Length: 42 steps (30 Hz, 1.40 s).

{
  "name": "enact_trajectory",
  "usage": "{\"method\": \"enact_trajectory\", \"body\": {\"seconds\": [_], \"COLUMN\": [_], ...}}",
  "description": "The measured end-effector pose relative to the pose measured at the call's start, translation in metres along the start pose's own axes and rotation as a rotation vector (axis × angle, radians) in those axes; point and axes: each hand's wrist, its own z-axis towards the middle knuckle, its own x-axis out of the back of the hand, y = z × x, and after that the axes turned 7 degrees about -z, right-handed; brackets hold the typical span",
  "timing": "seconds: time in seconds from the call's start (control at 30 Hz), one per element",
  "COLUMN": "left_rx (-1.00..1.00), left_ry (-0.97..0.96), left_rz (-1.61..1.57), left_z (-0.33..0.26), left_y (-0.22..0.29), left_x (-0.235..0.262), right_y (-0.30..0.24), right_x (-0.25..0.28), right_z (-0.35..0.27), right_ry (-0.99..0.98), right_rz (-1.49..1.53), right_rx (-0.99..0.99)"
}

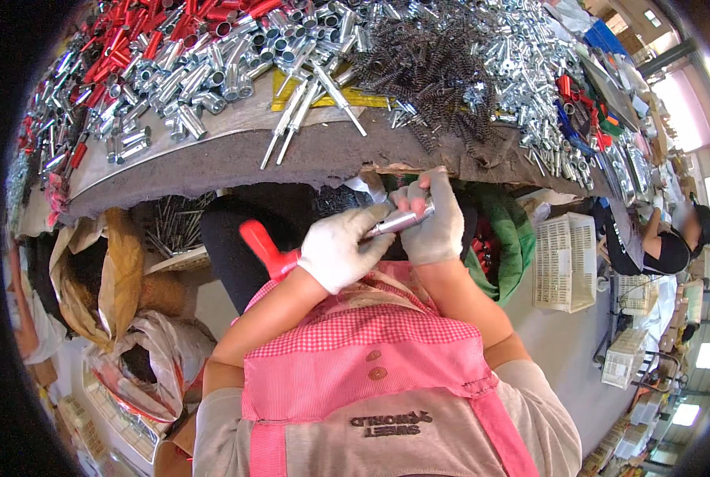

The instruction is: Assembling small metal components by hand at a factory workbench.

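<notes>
A shiny metal tube [390, 223] spans the gap between my two gloved hands, over my lap and just below the table edge. My left hand [341, 248], in a white glove, is closed round the tube's left end. At its other end, my right hand [436, 225] grips it, with bare fingertips showing past the glove. Beside my left wrist a red T-shaped handle [266, 248] rests over my leg, partly covered by the wrist. Several slim metal rods with sleeves [295, 119] lie near the table's front edge.
Heaps of silver tubes [235, 63], red tubes [120, 52], dark coil springs [438, 67] and small metal parts [522, 71] cover the table. Open sacks [104, 270] stand at left, a green sack [514, 238] and white crates [563, 262] at right. Another person [665, 238] sits farther right.
</notes>
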Motion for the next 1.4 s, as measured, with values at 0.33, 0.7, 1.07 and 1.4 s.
{"method": "enact_trajectory", "body": {"seconds": [0.33,0.7,1.07,1.4], "left_rx": [0.000,-0.027,0.033,1.093], "left_ry": [0.028,0.081,0.896,1.178], "left_rz": [-0.332,-0.009,-1.760,-1.741], "left_z": [-0.007,-0.007,0.020,0.003], "left_y": [-0.014,-0.004,-0.001,-0.158], "left_x": [-0.002,0.004,0.084,-0.025], "right_y": [0.000,0.007,-0.011,-0.022], "right_x": [-0.009,0.002,0.049,0.058], "right_z": [0.006,0.017,-0.054,-0.047], "right_ry": [-0.251,-0.160,-0.738,-0.545], "right_rz": [-0.043,-0.053,-1.106,-1.422], "right_rx": [0.064,0.101,-0.044,-0.031]}}
